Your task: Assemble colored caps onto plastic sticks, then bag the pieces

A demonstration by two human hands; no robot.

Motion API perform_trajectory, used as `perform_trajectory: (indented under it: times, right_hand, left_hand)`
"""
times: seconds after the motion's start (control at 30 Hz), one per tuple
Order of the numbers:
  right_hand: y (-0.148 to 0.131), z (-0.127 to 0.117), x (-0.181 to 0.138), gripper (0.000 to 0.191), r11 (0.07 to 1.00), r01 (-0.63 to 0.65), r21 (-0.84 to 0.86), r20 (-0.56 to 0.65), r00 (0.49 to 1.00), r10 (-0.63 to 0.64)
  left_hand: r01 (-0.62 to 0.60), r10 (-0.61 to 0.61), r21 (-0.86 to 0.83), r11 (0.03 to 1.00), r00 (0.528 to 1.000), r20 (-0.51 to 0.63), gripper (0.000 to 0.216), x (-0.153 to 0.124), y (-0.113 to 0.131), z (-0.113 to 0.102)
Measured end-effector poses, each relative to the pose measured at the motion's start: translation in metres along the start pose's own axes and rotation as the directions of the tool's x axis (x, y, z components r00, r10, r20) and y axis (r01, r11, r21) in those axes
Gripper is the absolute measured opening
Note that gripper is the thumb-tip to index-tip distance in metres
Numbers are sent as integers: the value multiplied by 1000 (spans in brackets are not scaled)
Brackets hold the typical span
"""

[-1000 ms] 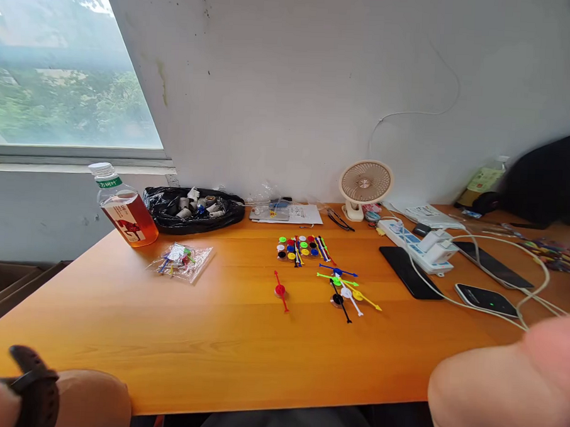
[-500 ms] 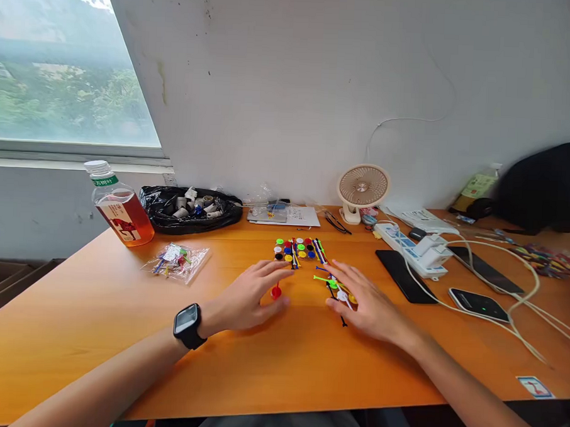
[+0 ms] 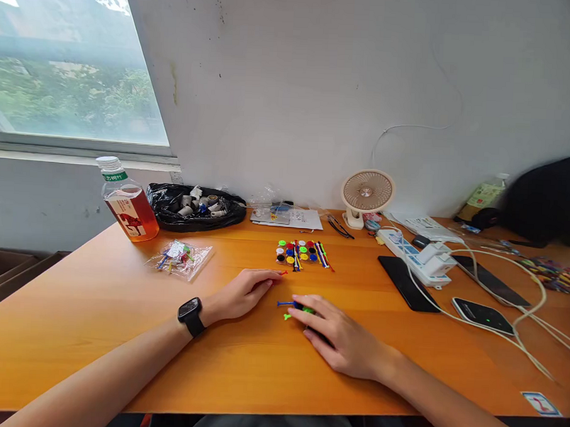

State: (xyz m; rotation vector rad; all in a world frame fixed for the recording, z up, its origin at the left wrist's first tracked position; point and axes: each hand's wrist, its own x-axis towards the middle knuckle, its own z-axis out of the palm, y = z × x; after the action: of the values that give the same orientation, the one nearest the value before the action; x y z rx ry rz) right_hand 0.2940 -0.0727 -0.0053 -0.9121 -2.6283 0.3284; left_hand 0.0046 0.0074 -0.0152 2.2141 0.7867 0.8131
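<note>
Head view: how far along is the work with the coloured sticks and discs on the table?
Done: a tidy group of discs and sticks lies mid-table. In hand: the right hand lies flat over loose sticks, blue and green ends poking out; the left hand touches a red stick. Left: these loose pieces lie apart from the group, and a bag of pieces lies aside.

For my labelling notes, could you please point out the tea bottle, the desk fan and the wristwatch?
tea bottle (image 3: 127, 211): head view, label.
desk fan (image 3: 367, 192): head view, grille centre.
wristwatch (image 3: 189, 310): head view, face.
</note>
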Motion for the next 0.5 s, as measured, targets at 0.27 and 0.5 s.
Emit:
perform_trajectory:
  times: [0.27,0.5]
  right_hand:
    - [7,19,67,49,938,330,-105,-51,940,-336]
    - [36,11,61,71,993,37,116,-187,982,-15]
  left_hand:
    - [22,5,-197,980,990,138,65,-6,8,-7]
    - [-33,53,-159,987,991,124,102,-3,4,1]
